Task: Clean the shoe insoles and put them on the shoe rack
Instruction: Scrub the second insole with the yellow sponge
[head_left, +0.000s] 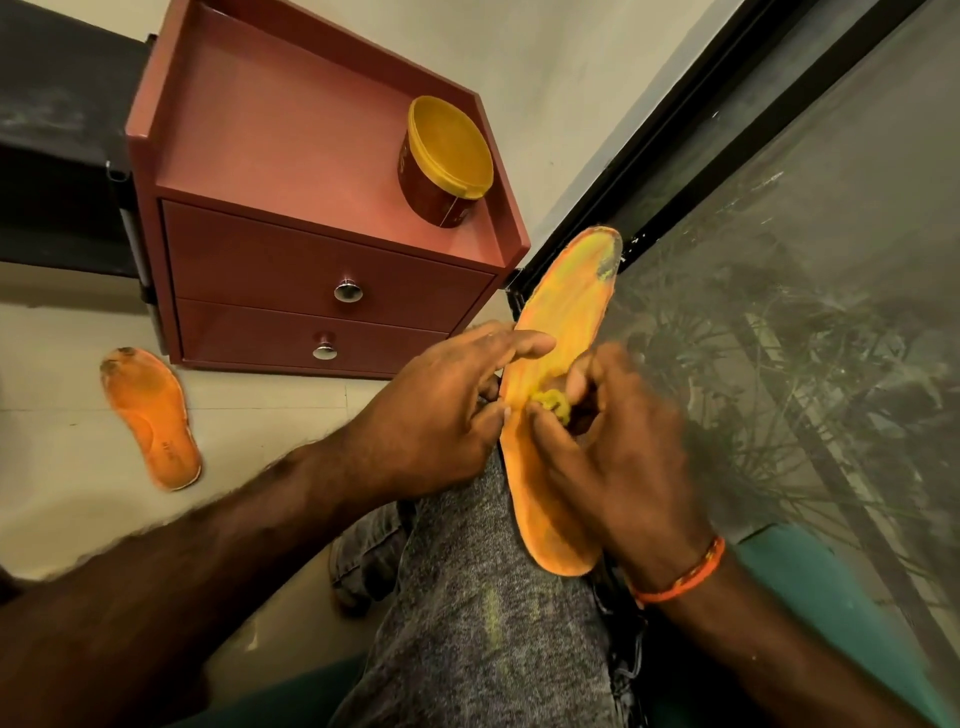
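Grey-trousered, the person's raised knee (467, 597) carries an orange insole (558, 395), its heel end resting on the thigh and its toe end reaching toward the dark window frame (675, 135). Left hand (447, 410) holds the insole by its near edge, thumb and fingers closed on the rim, forefinger stretched across the face. Right hand (618, 447), an orange thread band (685, 574) at the wrist, pinches a small yellowish wad (553, 402) and presses it to the middle of the insole; whether the wad is cloth or sponge cannot be told. Yellow-green smears cover the insole's upper half, and a grey worn patch shows at the toe.

A second insole (150, 418), dirty at its toe, lies on the pale floor (62, 519) beside the lower left corner of the red two-drawer cabinet (311, 260). An open yellow tub (447, 161) stands tilted against the raised lip at the right edge of the cabinet top.

Risks appear several. Braced only on a knee and held at one edge, the insole could flex or slip off under hard rubbing. A yellow streak on the trouser leg suggests the cleaner may stain more cloth. Leaning as it does, the tub could topple if the cabinet is knocked. No shoe rack can be identified with certainty.
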